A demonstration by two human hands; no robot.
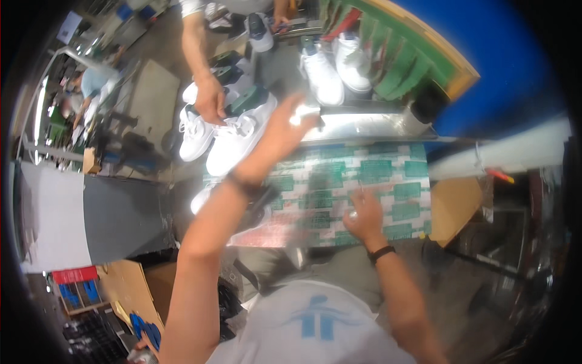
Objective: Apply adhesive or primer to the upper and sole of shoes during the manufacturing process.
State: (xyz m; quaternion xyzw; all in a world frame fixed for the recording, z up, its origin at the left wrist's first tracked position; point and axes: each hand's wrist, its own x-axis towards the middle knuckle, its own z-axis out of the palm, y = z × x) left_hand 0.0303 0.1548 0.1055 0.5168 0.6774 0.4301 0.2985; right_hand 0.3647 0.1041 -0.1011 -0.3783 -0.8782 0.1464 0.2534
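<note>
My left hand [280,130] reaches forward over the bench to the near side of a shiny metal strip [364,125]. Its fingers are smeared by motion, around a bright white patch I cannot identify. Over the green-and-white printed sheet [406,189] is my right hand [365,218], fingers curled, with a small pale glint at the thumb; what it holds is unclear. White sneakers [233,145] stand left of my left hand, and a co-worker's hand [210,100] touches one. Under my left forearm another white shoe [202,199] is partly hidden.
A pair of white sneakers [324,76] stands beyond the metal strip, beside a green rack [394,73] with a wooden edge. A dark cylinder [429,100] sits at the strip's right end. Grey panels [124,212] lie left, a brown board [458,209] right.
</note>
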